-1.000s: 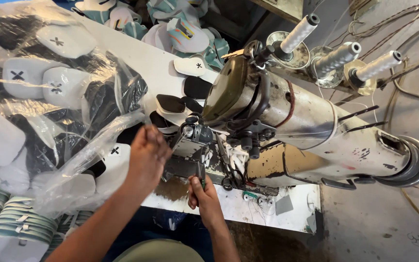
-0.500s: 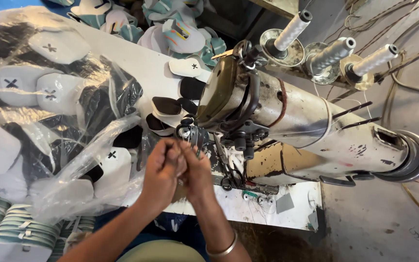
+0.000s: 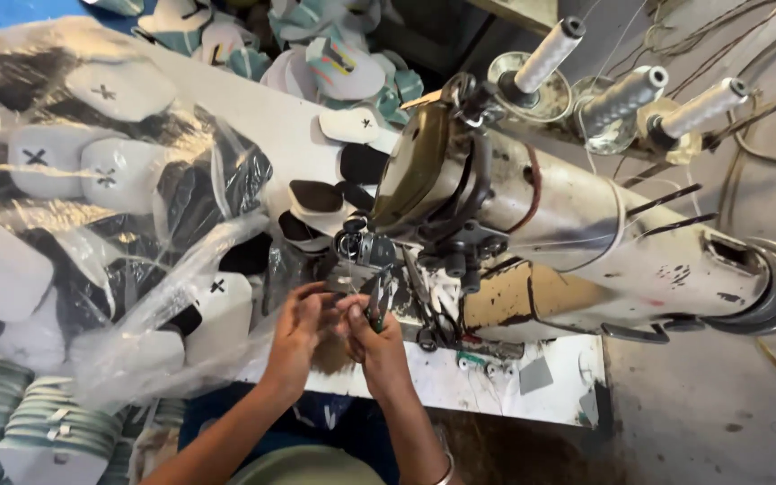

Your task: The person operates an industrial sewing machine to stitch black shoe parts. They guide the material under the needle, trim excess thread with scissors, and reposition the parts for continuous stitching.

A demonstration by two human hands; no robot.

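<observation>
Both hands meet at the needle end of the sewing machine [image 3: 532,233]: the left hand [image 3: 296,328] curls its fingers at 9 o'clock of the right hand [image 3: 372,339], which pinches small snips [image 3: 377,305]. What the left hand holds I cannot tell. Snips look light, stiff and sharp; grip them mid-body. White cut pieces [image 3: 217,301] lie on the surface [image 3: 460,382] at 9 o'clock.
</observation>
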